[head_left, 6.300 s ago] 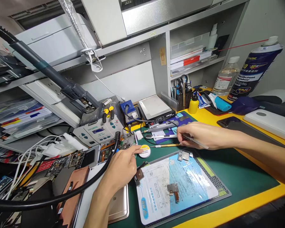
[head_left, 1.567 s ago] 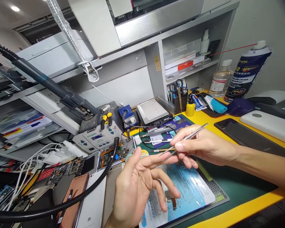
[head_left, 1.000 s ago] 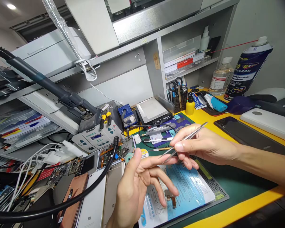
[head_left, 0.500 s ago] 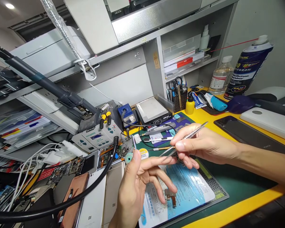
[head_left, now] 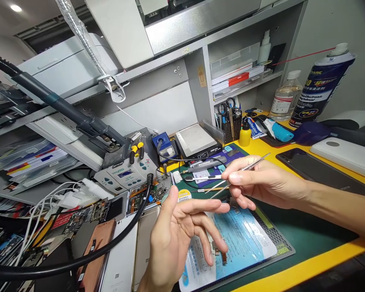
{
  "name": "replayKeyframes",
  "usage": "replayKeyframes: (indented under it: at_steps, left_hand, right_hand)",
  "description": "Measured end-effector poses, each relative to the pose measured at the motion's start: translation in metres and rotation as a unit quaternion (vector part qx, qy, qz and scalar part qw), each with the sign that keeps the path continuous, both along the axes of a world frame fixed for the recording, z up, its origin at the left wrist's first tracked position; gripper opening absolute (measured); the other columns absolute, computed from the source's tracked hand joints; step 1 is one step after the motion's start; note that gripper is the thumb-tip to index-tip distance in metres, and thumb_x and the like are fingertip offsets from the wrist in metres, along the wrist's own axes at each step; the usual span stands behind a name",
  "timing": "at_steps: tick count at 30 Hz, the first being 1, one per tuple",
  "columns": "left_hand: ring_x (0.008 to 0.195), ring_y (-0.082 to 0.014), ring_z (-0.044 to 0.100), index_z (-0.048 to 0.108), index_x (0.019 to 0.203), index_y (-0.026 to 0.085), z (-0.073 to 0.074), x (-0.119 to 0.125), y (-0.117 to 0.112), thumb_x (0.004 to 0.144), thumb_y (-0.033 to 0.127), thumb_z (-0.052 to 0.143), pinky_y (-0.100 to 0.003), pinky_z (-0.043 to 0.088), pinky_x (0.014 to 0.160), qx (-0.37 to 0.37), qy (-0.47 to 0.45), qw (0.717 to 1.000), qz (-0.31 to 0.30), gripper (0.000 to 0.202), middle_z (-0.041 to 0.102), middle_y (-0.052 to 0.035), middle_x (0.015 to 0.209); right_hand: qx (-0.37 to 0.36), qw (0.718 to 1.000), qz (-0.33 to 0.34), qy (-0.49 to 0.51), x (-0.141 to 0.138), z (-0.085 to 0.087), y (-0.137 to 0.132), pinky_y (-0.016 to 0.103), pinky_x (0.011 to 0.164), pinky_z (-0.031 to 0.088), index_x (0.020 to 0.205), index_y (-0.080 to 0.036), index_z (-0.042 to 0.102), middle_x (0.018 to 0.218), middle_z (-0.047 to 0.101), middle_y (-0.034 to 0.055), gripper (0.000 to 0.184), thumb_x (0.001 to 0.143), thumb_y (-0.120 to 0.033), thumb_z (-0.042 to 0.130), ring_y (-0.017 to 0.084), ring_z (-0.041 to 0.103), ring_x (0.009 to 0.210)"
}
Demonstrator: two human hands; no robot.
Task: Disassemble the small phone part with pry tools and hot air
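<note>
My right hand (head_left: 261, 182) grips metal tweezers (head_left: 231, 180), their tips spread apart and pointing left, a little above my left hand's index finger. My left hand (head_left: 179, 235) is raised palm up over the bench, fingers loosely curled and apart, holding nothing I can see. Below both hands lies a blue and white printed sheet (head_left: 246, 243) on a dark work mat (head_left: 280, 239), with a small metal part with a flex strip (head_left: 222, 255) on the sheet.
A round solder paste tin (head_left: 184, 195), circuit boards (head_left: 149, 192), several phones (head_left: 121, 259) and a black hose (head_left: 79, 259) crowd the left. A rework station (head_left: 127, 172), heating plate (head_left: 196, 140), bottles (head_left: 287, 97), a spray can (head_left: 322, 87) and a dark phone (head_left: 310, 168) stand behind and right.
The tweezers' tips have lifted off my left index finger and spread apart. My left hand's fingers have opened a little.
</note>
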State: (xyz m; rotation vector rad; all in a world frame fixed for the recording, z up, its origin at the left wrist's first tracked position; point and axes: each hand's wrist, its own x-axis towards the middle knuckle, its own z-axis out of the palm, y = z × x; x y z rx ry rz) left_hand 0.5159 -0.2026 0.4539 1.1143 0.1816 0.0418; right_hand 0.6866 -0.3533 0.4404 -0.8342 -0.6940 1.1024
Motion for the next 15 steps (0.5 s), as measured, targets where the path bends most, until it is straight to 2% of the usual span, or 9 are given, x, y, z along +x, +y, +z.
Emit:
replayKeyframes:
  at_steps: [9,15]
  left_hand:
    - [0.058,-0.0218,0.071,0.079,0.100,0.004,-0.0011,0.0006,0.0007,0.101,0.055,0.018,-0.022,0.048,0.040,-0.007,-0.013,1.000,-0.003,0.080,0.075,-0.0258,0.105]
    - [0.057,-0.0212,0.071,0.078,0.101,0.002,-0.0004,0.0009,0.0000,0.101,0.053,0.016,-0.021,0.048,0.040,-0.011,-0.007,1.000,-0.005,0.080,0.075,-0.0272,0.103]
  right_hand:
    - [-0.014,0.999,0.000,-0.035,-0.0025,0.0019,-0.0001,0.019,0.044,0.056,0.087,-0.018,0.081,0.057,0.072,0.0045,0.011,0.077,-0.023,0.083,0.016,0.071,0.052]
    - [0.002,0.999,-0.018,-0.032,-0.0030,0.0021,0.0011,0.017,0.044,0.055,0.090,-0.019,0.081,0.062,0.073,0.0036,0.011,0.079,-0.022,0.081,0.015,0.072,0.054]
